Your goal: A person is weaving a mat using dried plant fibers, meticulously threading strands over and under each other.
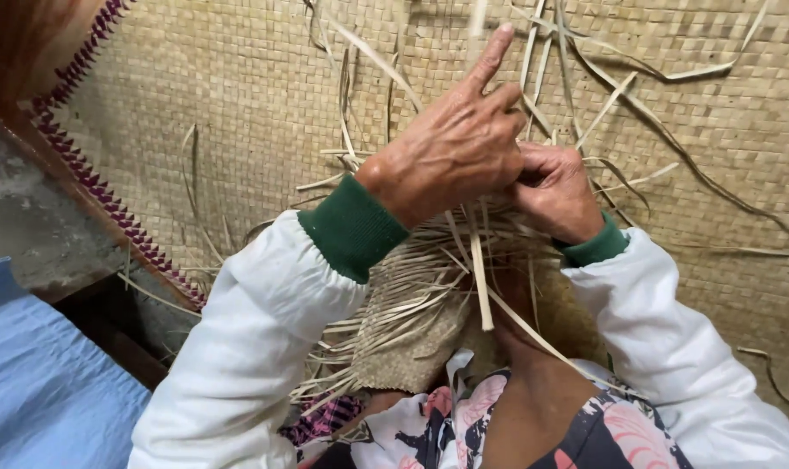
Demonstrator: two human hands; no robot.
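My left hand [451, 148] is raised over a half-woven straw piece [412, 334] that rests on my lap, its index finger pointing up and the other fingers curled around thin pale straw strips [479, 269]. My right hand [555, 191] sits just beside it, fingers closed and pinching strips at the same spot. Loose strip ends fan out from the woven piece below both hands. White sleeves with green cuffs cover both wrists.
A large woven straw mat [238, 95] with a purple zigzag border [108, 195] lies under everything. Loose long strips [664, 130] are scattered on it to the upper right. Blue cloth [39, 382] lies at the lower left beside a grey floor strip [30, 226].
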